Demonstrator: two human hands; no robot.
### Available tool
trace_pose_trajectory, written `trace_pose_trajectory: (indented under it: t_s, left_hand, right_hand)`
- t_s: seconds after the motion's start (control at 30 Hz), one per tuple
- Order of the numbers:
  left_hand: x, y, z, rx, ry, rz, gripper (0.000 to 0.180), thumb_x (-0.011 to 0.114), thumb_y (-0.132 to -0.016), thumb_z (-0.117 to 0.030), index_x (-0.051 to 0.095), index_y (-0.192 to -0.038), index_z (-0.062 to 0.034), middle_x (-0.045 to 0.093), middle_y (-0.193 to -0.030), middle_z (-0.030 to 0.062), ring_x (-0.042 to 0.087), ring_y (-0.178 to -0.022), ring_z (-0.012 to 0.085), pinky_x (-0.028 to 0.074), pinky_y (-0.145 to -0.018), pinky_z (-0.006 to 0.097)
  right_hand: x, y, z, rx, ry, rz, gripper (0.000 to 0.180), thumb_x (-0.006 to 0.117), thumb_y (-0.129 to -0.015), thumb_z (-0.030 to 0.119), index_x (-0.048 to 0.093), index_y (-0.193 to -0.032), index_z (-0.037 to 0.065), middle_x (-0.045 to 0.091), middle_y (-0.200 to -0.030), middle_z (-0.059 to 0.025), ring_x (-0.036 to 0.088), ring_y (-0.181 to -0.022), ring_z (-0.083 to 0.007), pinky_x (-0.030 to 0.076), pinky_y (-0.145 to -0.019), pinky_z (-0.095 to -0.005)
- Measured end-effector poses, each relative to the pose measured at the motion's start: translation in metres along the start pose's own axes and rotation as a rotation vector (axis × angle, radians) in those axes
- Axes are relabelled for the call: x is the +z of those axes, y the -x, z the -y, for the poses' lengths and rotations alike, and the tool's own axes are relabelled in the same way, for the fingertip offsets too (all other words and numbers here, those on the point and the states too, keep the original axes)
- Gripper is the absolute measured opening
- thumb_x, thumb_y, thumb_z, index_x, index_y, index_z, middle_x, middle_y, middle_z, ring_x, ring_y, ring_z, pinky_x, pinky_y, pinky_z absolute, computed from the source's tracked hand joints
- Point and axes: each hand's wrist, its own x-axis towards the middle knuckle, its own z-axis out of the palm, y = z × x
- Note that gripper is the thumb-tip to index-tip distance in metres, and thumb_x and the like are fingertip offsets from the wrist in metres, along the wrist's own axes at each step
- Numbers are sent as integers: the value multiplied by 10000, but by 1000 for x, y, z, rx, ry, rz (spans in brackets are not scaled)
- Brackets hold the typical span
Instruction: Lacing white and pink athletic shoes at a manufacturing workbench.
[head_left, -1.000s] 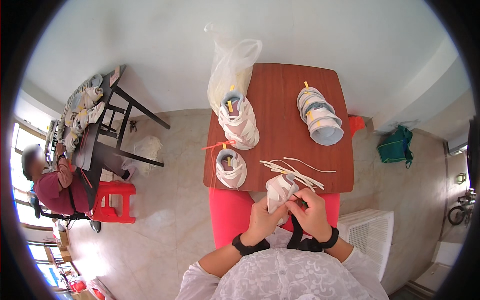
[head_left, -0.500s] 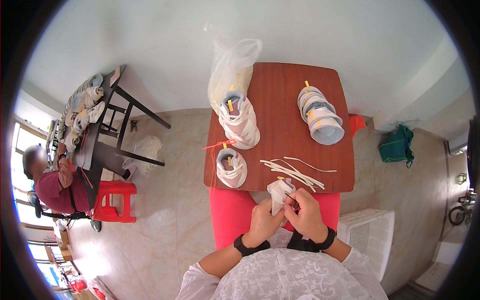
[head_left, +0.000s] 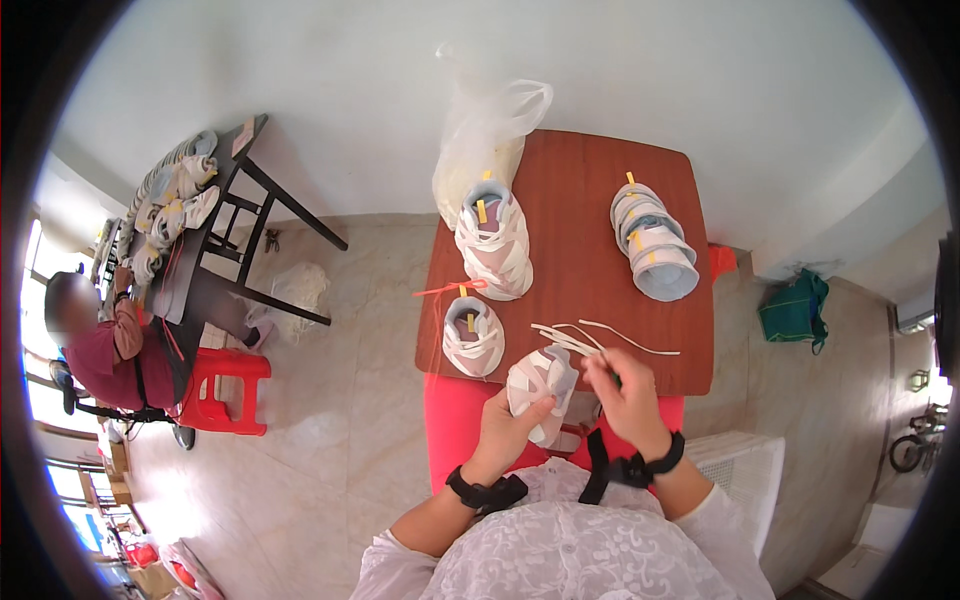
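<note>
My left hand (head_left: 505, 430) grips a small white and pink shoe upper (head_left: 528, 385) just off the table's near edge, its thumb lying across the side. My right hand (head_left: 632, 405) is right beside it, fingers curled together at the near ends of several flat white shoelaces (head_left: 568, 341). Something dark shows between those fingers, too small to make out. One lace (head_left: 632, 340) lies apart on the tabletop. Left of the laces sits a shoe upper (head_left: 473, 350) with white lacing and yellow tabs. Behind it stands a stack of similar uppers (head_left: 497, 255).
The brown table (head_left: 575, 210) also bears nested uppers (head_left: 655, 245) at right, red cord (head_left: 437, 330) and a clear plastic bag (head_left: 470, 165) at left. A white plastic basket (head_left: 740, 480) stands by my right. Further left, a person (head_left: 125, 355) sits at a black table (head_left: 200, 255).
My right hand has left the upper and moved right and forward to the laces. My left hand has shifted left, tilting the upper so more of its side shows.
</note>
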Motion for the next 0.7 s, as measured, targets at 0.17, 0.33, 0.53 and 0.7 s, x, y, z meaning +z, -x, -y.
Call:
trace_pose_trajectory:
  t_s: [0.17, 0.33, 0.53, 0.7]
  left_hand:
    - [-13, -3, 0, -9, 57, -44, 322, 697, -894, -124, 617, -1181, -2, 673, -1048, 31, 610, -909, 86, 504, -771, 257]
    - [-21, 3, -6, -25, 24, -91, 299, 685, -890, -92, 623, -1167, 4, 680, -1062, 50, 628, -928, 109, 510, -809, 280]
    - [-40, 0, -10, 46, 54, -179, 274, 694, -888, -115, 644, -1135, -7, 681, -1010, 29, 610, -875, 77, 504, -748, 262]
    - [-82, -55, -53, 333, -377, -453, 207, 703, -840, -88, 665, -1018, 11, 694, -872, 105, 659, -811, 172, 512, -699, 308]
  right_hand:
    - [31, -97, -4, -360, 334, -140, 102, 631, -873, 123, 613, -957, 68, 611, -818, -90, 615, -705, -312, 480, -583, -369]
    - [66, -172, -12, -579, 610, -15, 166, 688, -795, 148, 642, -952, 122, 568, -842, -55, 627, -704, -266, 499, -580, -374]
    - [91, -205, -8, -583, 604, 36, 160, 731, -743, 204, 665, -847, 102, 582, -797, -28, 634, -699, -241, 509, -583, -362]
    - [102, -211, -6, -576, 708, -11, 161, 717, -761, 209, 656, -848, 88, 597, -816, -43, 634, -690, -252, 507, -581, -375]
